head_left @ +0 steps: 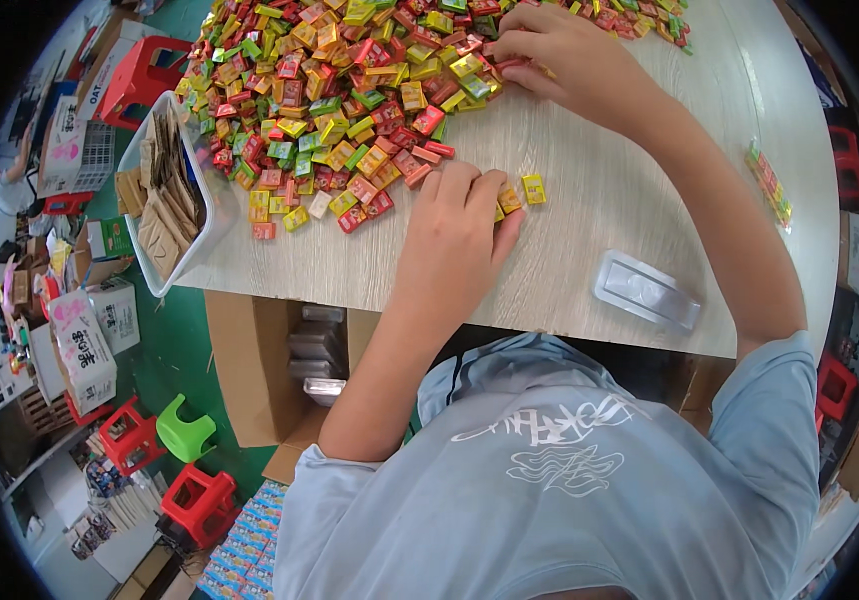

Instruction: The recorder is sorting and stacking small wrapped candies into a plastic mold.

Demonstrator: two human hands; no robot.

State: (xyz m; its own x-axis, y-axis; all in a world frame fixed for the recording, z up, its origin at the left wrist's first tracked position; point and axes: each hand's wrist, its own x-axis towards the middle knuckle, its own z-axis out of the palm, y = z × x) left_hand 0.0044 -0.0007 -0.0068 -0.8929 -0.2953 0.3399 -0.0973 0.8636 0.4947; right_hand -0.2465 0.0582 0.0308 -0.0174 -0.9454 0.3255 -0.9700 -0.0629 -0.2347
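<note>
A large heap of small box-shaped candy packs (349,90) in red, yellow, green and orange covers the far part of the table. My left hand (452,225) rests at the heap's near edge, its fingers curled and its thumb against a few yellow candy packs (508,201). Just right of them lies a single yellow candy pack (534,189). At the heap's far right side, my right hand (569,62) has its fingers bent around a small red pack, partly hidden by the fingers. A clear plastic tray (646,291) sits near the table's front edge.
A white bin (211,235) holding brown paper pieces stands at the table's left edge. A filled clear pack (769,186) lies at the right. Below the table is an open carton (249,370) with clear plastic trays. Red stools (199,505) and a green stool (185,430) stand left.
</note>
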